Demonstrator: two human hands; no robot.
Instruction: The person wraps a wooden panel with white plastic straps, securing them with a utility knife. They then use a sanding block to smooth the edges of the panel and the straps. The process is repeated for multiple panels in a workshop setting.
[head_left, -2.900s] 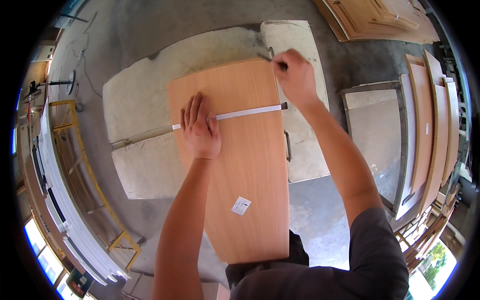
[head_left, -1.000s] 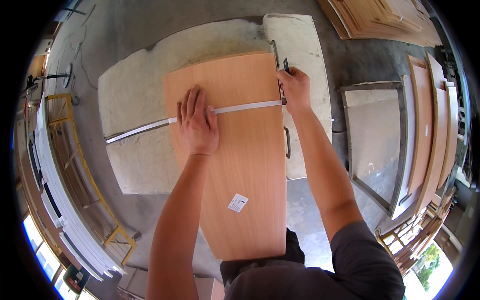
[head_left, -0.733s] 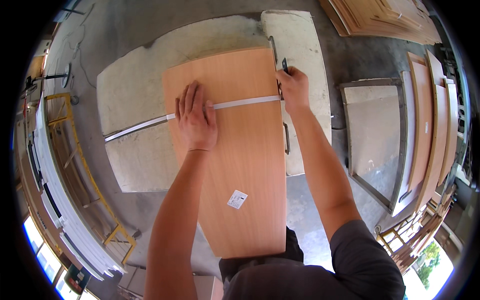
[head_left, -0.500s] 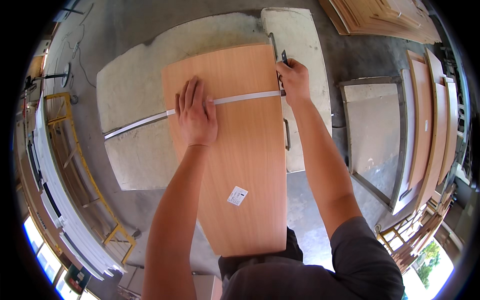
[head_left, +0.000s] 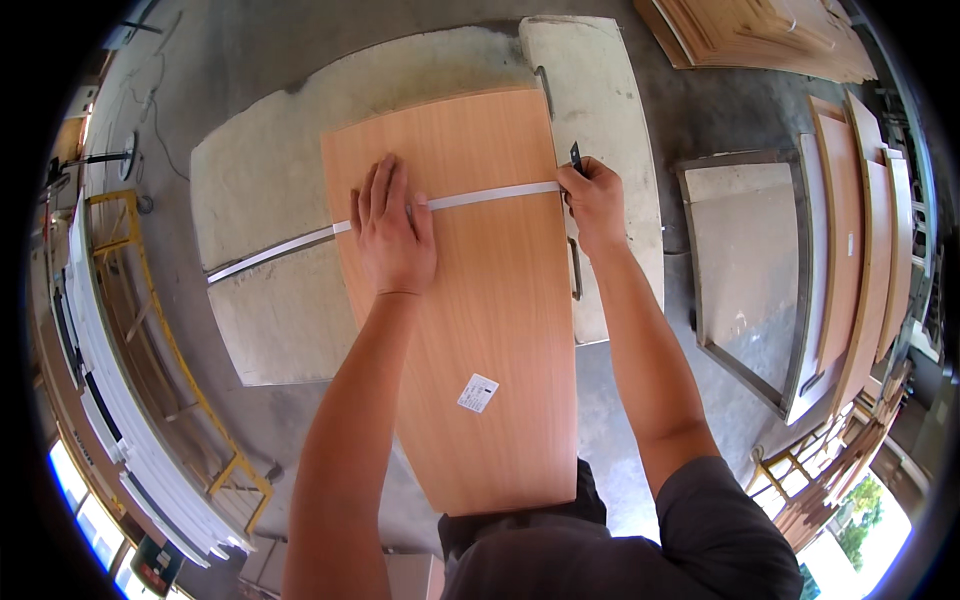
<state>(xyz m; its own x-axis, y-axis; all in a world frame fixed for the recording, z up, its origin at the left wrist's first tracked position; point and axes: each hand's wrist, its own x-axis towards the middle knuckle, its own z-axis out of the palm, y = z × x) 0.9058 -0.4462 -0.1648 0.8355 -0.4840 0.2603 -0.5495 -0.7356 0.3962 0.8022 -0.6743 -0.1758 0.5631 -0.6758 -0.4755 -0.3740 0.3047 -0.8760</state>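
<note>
A light wood-grain panel (head_left: pixel 490 290) lies lengthwise in front of me, with a white label (head_left: pixel 478 393) on its nearer half. Across its far part runs a flat white strap (head_left: pixel 490 195), which continues left over the pale boards beneath. My left hand (head_left: pixel 393 235) rests flat on the panel with fingers apart, its fingertips just beyond the strap. At the panel's right edge, my right hand (head_left: pixel 596 200) is closed around a dark utility knife (head_left: pixel 575 155). Only the knife's dark upper end sticks out of the fist, beside the strap; the rest is hidden.
Pale worn boards (head_left: pixel 270 170) lie under the panel, and a narrow pale board with dark handles (head_left: pixel 600 110) lies to its right. Farther right are a framed panel (head_left: pixel 745 250) and leaning wood boards (head_left: pixel 842 240). A yellow metal frame (head_left: pixel 160 330) stands left.
My right hand has moved nearer to me along the panel's right edge, bringing the knife down to the strap. My left hand stays in place on the panel.
</note>
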